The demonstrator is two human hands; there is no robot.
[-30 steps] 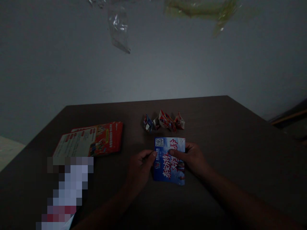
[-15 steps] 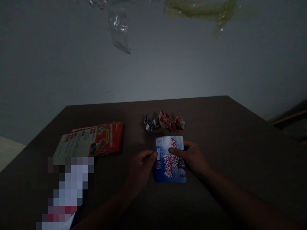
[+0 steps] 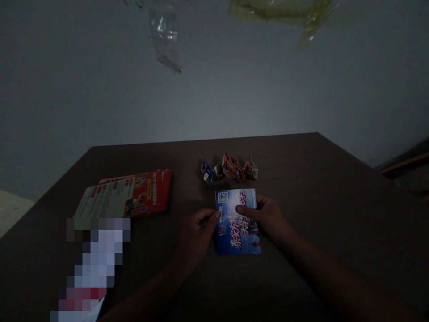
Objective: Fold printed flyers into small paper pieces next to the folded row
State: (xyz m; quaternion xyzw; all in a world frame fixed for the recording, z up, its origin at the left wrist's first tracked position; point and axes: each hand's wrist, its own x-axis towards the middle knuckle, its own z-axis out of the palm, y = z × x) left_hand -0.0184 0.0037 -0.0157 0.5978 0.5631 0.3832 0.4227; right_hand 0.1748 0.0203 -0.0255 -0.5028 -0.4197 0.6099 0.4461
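Between my hands is a blue printed leaflet (image 3: 237, 243) with a QR code in its upper left corner and large red-and-white lettering. My left hand (image 3: 197, 232) pinches its left edge between thumb and forefinger. From the right side, my right hand (image 3: 273, 219) grips it, the thumb lying across the printed face and the other fingers hidden behind. Just beyond the leaflet stand several small folded paper shapes (image 3: 229, 167) in a row, red, white and blue.
A stack of red and white flyers (image 3: 150, 192) lies on the left of the dark wooden table (image 3: 288, 156). A pixelated patch (image 3: 100, 259) covers something at the lower left. Behind the table rises a grey wall (image 3: 234, 89) with a clear plastic pouch (image 3: 166, 42) and yellowish tape (image 3: 281, 11).
Both hands hold the leaflet in almost the same place as before. The whole view has shifted very slightly.
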